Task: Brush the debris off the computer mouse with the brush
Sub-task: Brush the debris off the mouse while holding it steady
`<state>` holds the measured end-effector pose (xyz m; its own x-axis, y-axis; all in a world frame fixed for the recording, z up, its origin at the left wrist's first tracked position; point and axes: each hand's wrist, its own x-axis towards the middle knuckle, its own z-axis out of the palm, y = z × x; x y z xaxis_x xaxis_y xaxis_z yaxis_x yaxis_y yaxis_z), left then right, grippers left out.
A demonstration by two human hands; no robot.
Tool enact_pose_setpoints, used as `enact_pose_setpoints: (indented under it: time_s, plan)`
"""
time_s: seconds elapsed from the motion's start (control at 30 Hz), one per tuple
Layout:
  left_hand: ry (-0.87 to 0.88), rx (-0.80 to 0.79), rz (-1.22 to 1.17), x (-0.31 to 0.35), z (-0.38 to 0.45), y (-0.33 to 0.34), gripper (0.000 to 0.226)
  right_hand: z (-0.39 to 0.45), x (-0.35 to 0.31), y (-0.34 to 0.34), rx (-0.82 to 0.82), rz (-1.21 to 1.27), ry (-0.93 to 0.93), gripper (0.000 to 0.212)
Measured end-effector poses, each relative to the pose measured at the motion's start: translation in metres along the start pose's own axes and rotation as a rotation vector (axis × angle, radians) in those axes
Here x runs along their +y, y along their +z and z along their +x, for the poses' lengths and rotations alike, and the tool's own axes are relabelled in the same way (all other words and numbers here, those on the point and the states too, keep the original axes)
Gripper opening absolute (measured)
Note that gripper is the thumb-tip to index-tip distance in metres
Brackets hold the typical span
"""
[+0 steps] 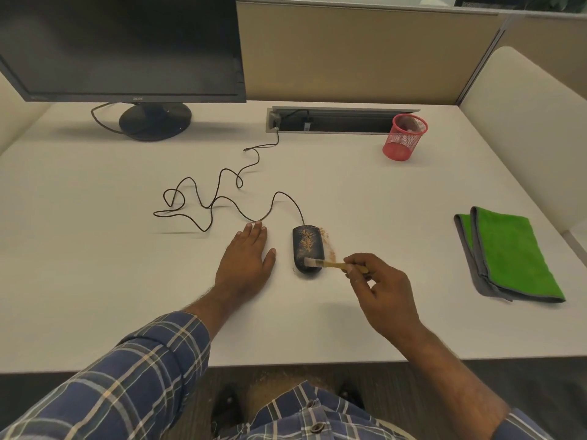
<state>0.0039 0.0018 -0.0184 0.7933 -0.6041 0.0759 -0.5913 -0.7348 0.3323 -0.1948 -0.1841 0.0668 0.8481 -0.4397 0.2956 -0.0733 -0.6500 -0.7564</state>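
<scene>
A black corded computer mouse (306,246) lies on the white desk, with tan debris (307,240) on its top and more scattered on the desk along its right side. My right hand (379,289) grips the wooden handle of a small brush (327,265), whose pale bristles touch the mouse's near end. My left hand (246,260) rests flat on the desk just left of the mouse, fingers together, holding nothing and not touching the mouse.
The mouse cable (222,198) snakes back to a cable slot (343,119). A black monitor (120,49) stands at the far left, a red mesh cup (405,137) at the far right, and a folded green cloth (508,255) on the right.
</scene>
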Motion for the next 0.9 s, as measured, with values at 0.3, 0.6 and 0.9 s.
enact_pose_setpoints:
  time_s: [0.3,0.6,0.9]
  plan:
    - [0.001,0.002,0.009,0.000,0.001,0.001,0.061,0.006,-0.004,-0.008,0.038,-0.094,-0.112,0.018]
    - [0.005,-0.004,0.015,0.000,0.000,-0.001,0.062,-0.003,-0.007,-0.011,-0.014,-0.042,-0.134,0.012]
    - [0.000,-0.013,0.017,0.002,-0.001,-0.003,0.062,-0.006,-0.011,0.008,-0.040,-0.254,-0.229,0.005]
